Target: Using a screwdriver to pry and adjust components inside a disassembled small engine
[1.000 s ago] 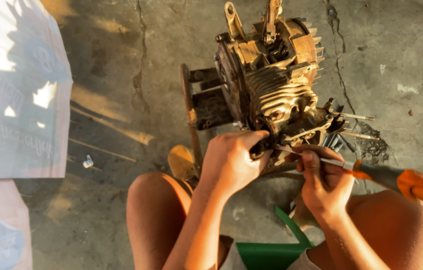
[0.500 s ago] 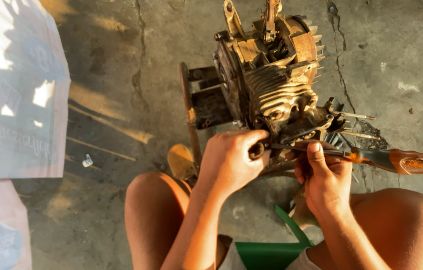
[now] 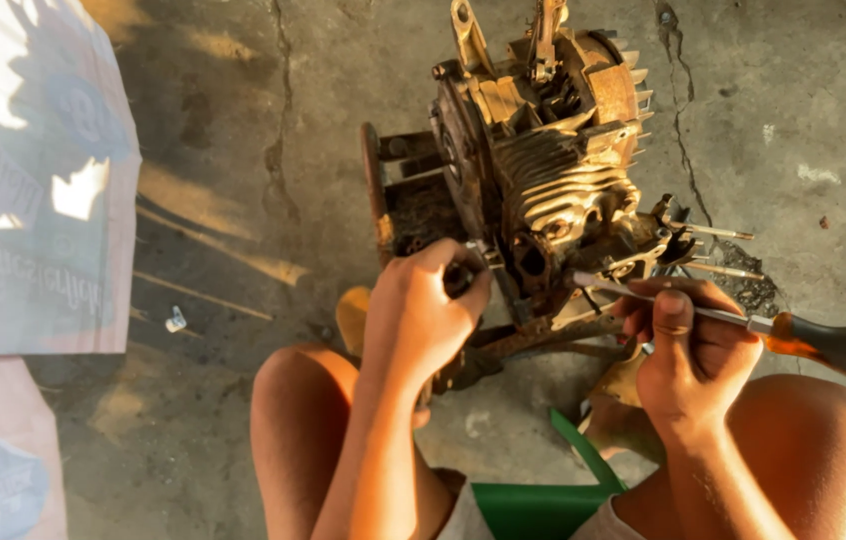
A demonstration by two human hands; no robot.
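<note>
A small rusty engine [image 3: 543, 170] with cooling fins stands on the concrete floor between my bare knees. My left hand [image 3: 423, 315] is closed on a small metal part at the engine's lower left side, fingers pinching it. My right hand [image 3: 688, 350] holds a screwdriver [image 3: 823, 345] with an orange and black handle. Its thin metal shaft runs left across my fingers, and the tip rests near the round port low on the engine.
Large white printed sacks [image 3: 28, 190] lie on the floor at the left. A small pale scrap [image 3: 176, 320] lies near them. Thin metal rods [image 3: 723, 250] stick out right of the engine. A green object [image 3: 543, 490] sits under me. The concrete is cracked.
My right hand has turned the screwdriver, so the shaft now points left toward the engine port with the handle lower at the right. My left hand stays at the engine's lower left.
</note>
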